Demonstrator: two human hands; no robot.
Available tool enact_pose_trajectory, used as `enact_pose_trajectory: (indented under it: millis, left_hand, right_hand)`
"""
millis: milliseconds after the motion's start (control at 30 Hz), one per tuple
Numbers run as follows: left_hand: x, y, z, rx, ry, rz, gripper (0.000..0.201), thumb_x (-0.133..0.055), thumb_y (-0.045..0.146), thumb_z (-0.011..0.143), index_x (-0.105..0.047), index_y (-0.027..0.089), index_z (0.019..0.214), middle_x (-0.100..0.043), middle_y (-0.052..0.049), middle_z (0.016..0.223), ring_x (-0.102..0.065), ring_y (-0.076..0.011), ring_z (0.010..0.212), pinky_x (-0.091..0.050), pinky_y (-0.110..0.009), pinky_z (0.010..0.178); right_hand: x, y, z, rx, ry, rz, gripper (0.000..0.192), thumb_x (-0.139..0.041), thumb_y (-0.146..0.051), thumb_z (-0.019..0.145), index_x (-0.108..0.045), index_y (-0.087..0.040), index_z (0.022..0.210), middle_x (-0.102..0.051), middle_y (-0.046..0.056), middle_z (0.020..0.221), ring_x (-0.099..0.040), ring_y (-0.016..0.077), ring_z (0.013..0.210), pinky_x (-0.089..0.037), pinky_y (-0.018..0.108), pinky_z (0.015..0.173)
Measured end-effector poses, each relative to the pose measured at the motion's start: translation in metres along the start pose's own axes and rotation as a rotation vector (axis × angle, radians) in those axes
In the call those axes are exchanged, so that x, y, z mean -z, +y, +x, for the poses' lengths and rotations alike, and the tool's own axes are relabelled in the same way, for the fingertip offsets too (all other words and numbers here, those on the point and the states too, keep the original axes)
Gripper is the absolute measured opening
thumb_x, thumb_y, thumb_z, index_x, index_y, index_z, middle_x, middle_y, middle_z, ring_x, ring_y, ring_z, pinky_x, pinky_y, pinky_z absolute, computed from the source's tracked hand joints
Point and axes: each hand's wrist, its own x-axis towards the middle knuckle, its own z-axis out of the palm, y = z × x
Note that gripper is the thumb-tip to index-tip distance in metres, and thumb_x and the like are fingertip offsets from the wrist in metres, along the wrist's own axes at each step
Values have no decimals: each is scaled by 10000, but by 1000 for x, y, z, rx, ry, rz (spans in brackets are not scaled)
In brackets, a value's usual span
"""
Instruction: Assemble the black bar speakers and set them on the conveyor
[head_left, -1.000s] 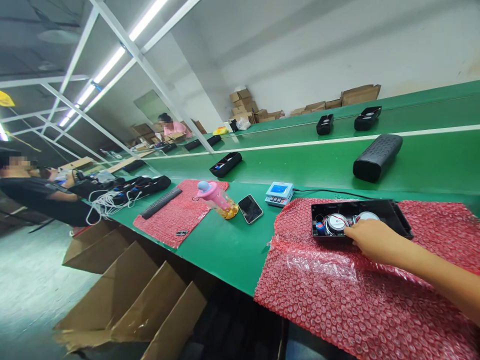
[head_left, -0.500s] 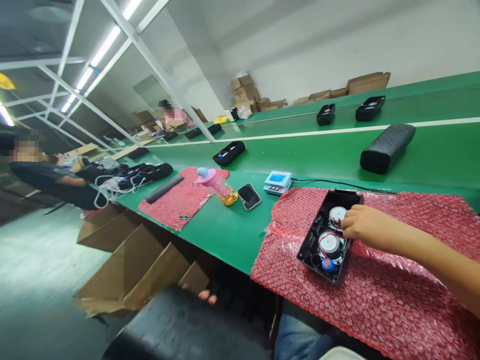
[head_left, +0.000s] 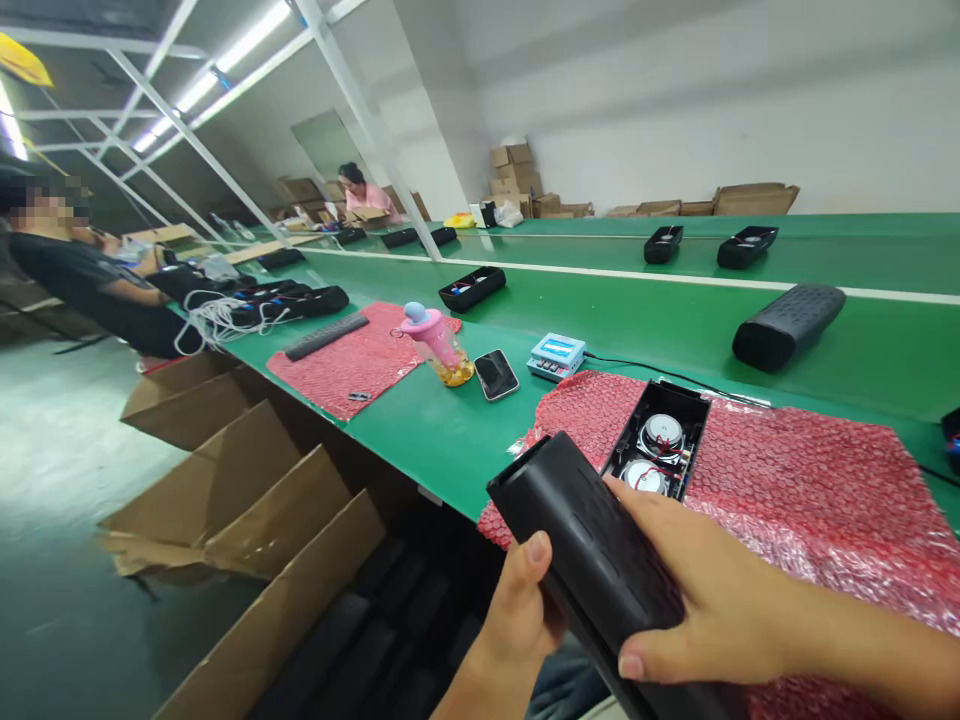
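Gripping a black cover point(head_left: 592, 560) now, both hands point(head_left: 720, 600) left the open housing point(head_left: 660, 450).

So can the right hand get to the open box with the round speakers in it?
Probably yes: the right hand lies just in front of the open speaker box, nothing between, but it is busy holding the black cover.

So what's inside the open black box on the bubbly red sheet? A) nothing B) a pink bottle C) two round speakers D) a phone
C: two round silver speakers sit inside the open black box, which lies on the red bubble wrap.
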Motion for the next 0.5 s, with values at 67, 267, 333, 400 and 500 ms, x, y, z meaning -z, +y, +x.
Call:
enact_pose_trajectory:
  millis: [67,267,333,400,500]
  left_hand:
    - [-3,4,4,10,-50,-38,461,-652,553,683,-722,176,939,-736,-87,927,-594,-362,1095,-475,-482,959]
    - [-9,17,14,-51,-56,-129,449,-602,597,676,-743,210,855,-738,-63,934,-577,-360,1122,-473,-466,961]
    - [-11,22,12,-25,-39,-140,513,-568,633,678,-738,205,904,-729,-73,979,-584,-363,1109,-483,-471,941]
    - [-11,27,8,36,-47,-138,645,-523,693,674,-709,180,1018,-712,-94,1042,-586,-362,1104,-482,-465,937]
    - [-7,29,4,112,-124,-119,826,-464,765,655,-629,150,1181,-682,-117,1121,-591,-354,1098,-457,-462,964]
  right_hand:
    - [9,0,-1,-96,-26,152,999,-746,-499,633,-241,-249,1458,-504,105,1318,-512,313,1128,-428,436,947]
    - [48,12,-1,-192,-108,557,979,-740,-487,563,-340,-181,1403,-485,135,1327,-454,318,1210,-384,439,988]
    - [60,19,0,-89,-148,776,849,-642,-570,601,-445,-162,1319,-545,138,1252,-514,312,1141,-399,431,961]
    - [68,29,0,-34,-198,974,788,-483,-671,655,-499,-148,1245,-604,146,1148,-580,305,1032,-442,429,889]
    - [72,43,1,-53,-183,1107,891,-275,-805,638,-519,-142,1181,-634,152,1057,-617,285,887,-485,398,748]
